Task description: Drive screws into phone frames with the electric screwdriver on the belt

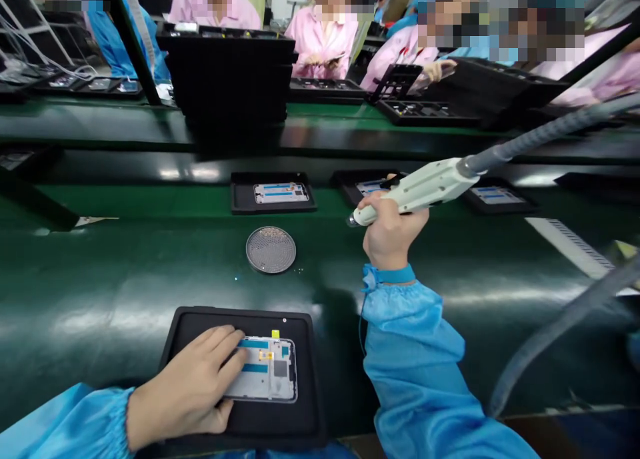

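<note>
Phone frame [270, 369] sits lower centre of the frame, flat in a black tray [310, 379] on the green desk [125, 279]. Left hand [193, 385] lies on the frame's left half, fingers [225, 352] spread flat and pressing it down, not pinching. Blue strips and a small yellow tab [275, 333] show at the frame's top edge. Right hand [393, 235] is right of centre, fingers wrapped tight around a white electric screwdriver [420, 189], gripped like a pen; its tip points left and hangs above the desk, well apart from the frame. A grey hose [550, 129] runs from the driver's rear to the upper right. Between the two hands, just above the tray, sits a round perforated dish [271, 249] holding what look like small screws; a few loose ones lie just beside it on the desk. Progress, my read: frame is seated and held, driver is up near the dish, not on the part. Can't tell how many screws are already in; too small to see. So fastening looks pending or partway. Further up the desk, three more trays with similar frames [280, 192] sit in a row. Across the line, other people in pink and blue coats work behind stacked black trays [230, 65].
</note>
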The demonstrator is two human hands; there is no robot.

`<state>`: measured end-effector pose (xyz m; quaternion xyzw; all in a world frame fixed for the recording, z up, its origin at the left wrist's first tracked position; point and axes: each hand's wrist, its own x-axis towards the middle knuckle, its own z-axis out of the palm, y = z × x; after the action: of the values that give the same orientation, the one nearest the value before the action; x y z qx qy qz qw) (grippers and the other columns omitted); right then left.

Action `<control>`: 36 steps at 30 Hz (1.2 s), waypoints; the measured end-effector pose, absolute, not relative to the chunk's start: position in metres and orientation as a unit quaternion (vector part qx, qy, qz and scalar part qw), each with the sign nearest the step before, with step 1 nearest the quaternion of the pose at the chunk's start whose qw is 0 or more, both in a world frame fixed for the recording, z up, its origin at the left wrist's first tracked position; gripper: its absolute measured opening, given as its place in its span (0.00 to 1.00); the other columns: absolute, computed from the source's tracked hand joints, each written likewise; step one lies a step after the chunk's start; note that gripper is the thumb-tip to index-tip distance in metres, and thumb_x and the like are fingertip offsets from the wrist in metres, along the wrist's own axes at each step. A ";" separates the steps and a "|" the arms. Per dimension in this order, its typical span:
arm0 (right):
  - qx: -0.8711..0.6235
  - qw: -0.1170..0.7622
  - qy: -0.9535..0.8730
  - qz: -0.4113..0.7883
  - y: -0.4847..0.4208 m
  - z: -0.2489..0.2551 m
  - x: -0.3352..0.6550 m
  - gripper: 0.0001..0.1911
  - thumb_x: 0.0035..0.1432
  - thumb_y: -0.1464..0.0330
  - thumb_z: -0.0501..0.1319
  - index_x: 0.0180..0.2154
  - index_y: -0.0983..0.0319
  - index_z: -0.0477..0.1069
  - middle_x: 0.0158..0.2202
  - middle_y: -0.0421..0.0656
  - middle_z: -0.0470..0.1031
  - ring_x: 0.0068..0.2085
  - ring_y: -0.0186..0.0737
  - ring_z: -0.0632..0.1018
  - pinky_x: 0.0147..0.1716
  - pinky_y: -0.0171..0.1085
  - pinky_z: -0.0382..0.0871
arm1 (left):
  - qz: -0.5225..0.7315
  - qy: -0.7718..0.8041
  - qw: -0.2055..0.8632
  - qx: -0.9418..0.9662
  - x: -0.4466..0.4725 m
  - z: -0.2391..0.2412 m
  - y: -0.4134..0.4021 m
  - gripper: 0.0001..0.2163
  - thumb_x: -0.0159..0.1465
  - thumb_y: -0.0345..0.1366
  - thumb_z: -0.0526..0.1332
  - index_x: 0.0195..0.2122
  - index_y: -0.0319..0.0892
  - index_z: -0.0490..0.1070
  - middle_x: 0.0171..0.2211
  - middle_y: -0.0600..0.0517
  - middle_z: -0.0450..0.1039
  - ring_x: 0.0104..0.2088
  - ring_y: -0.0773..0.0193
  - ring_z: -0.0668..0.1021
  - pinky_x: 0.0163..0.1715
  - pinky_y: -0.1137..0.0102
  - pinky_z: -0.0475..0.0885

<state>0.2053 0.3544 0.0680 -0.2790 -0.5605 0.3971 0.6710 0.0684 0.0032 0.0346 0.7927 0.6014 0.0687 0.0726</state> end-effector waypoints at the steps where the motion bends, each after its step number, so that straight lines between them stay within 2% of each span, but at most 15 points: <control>1: -0.283 0.669 -0.565 0.391 0.354 0.068 0.205 0.04 0.44 0.69 0.56 0.28 0.60 0.64 0.20 0.35 0.67 0.22 0.34 0.71 0.27 0.38 0.68 | 0.060 0.597 0.078 0.796 0.065 0.037 0.000 0.29 0.54 0.37 0.64 0.57 0.35 0.68 0.61 0.33 0.64 0.61 0.38 0.68 0.58 0.49 0.70; 5: -0.291 0.659 -0.579 0.381 0.350 0.068 0.203 0.06 0.46 0.67 0.56 0.30 0.60 0.66 0.20 0.36 0.66 0.22 0.33 0.70 0.26 0.38 0.68 | 0.021 0.564 0.066 0.823 0.057 0.043 -0.018 0.36 0.59 0.49 0.63 0.67 0.44 0.57 0.70 0.34 0.45 0.68 0.31 0.54 0.58 0.41 0.66; 7: -0.286 0.657 -0.579 0.389 0.348 0.068 0.202 0.07 0.46 0.67 0.57 0.31 0.60 0.67 0.21 0.35 0.66 0.22 0.33 0.70 0.26 0.38 0.69 | 0.010 0.571 0.030 0.821 0.058 0.041 -0.024 0.35 0.62 0.50 0.61 0.69 0.46 0.55 0.71 0.36 0.44 0.69 0.31 0.50 0.58 0.42 0.66; 13: -0.280 0.656 -0.567 0.412 0.337 0.072 0.197 0.09 0.45 0.67 0.62 0.31 0.60 0.65 0.18 0.32 0.63 0.20 0.32 0.68 0.24 0.38 0.68 | 0.005 0.621 -0.045 0.782 0.068 0.023 -0.011 0.27 0.67 0.39 0.58 0.67 0.46 0.59 0.69 0.41 0.54 0.68 0.35 0.56 0.61 0.47 0.61; 17: -0.245 0.629 -0.569 0.470 0.323 0.076 0.198 0.11 0.46 0.68 0.65 0.32 0.59 0.65 0.18 0.32 0.65 0.21 0.33 0.71 0.28 0.41 0.70 | 0.038 0.646 -0.048 0.761 0.068 0.023 0.006 0.23 0.69 0.44 0.56 0.63 0.46 0.65 0.66 0.41 0.60 0.66 0.35 0.61 0.61 0.47 0.60; 21: -0.171 0.591 -0.583 0.531 0.307 0.081 0.202 0.12 0.45 0.67 0.67 0.33 0.59 0.68 0.21 0.35 0.69 0.24 0.35 0.72 0.34 0.44 0.69 | 0.057 0.616 -0.031 0.785 0.066 0.034 0.023 0.24 0.69 0.50 0.55 0.59 0.41 0.70 0.61 0.38 0.67 0.62 0.38 0.67 0.60 0.50 0.60; 26: -0.173 0.548 -0.597 0.560 0.290 0.086 0.202 0.14 0.45 0.63 0.68 0.34 0.59 0.70 0.26 0.37 0.70 0.27 0.37 0.72 0.34 0.44 0.69 | 0.093 0.550 -0.042 0.829 0.062 0.033 0.042 0.24 0.69 0.51 0.54 0.57 0.37 0.71 0.58 0.39 0.71 0.56 0.42 0.74 0.58 0.52 0.60; 30: -0.221 0.521 -0.600 0.566 0.275 0.083 0.195 0.13 0.51 0.68 0.66 0.40 0.56 0.71 0.22 0.34 0.67 0.24 0.34 0.70 0.33 0.42 0.68 | 0.127 0.536 -0.069 0.832 0.055 0.022 0.046 0.23 0.70 0.48 0.52 0.56 0.36 0.71 0.55 0.41 0.75 0.53 0.45 0.76 0.56 0.53 0.60; 33: -0.238 0.497 -0.608 0.572 0.264 0.079 0.181 0.11 0.54 0.70 0.64 0.41 0.56 0.70 0.20 0.33 0.66 0.23 0.34 0.70 0.32 0.42 0.68 | 0.144 0.529 -0.097 0.831 0.050 0.014 0.047 0.20 0.70 0.45 0.52 0.55 0.37 0.72 0.52 0.42 0.77 0.51 0.47 0.78 0.54 0.54 0.62; 36: -0.221 0.476 -0.619 0.584 0.258 0.073 0.159 0.11 0.54 0.70 0.63 0.41 0.56 0.70 0.21 0.33 0.66 0.23 0.34 0.70 0.30 0.41 0.68 | 0.165 0.547 -0.097 0.815 0.048 0.005 0.046 0.20 0.70 0.48 0.54 0.54 0.40 0.73 0.51 0.44 0.77 0.52 0.49 0.77 0.55 0.54 0.62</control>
<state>0.1586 0.2579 0.0734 -0.2214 -0.6194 0.5837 0.4760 0.0482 0.0465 0.0052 0.8151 0.5467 0.1652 -0.0970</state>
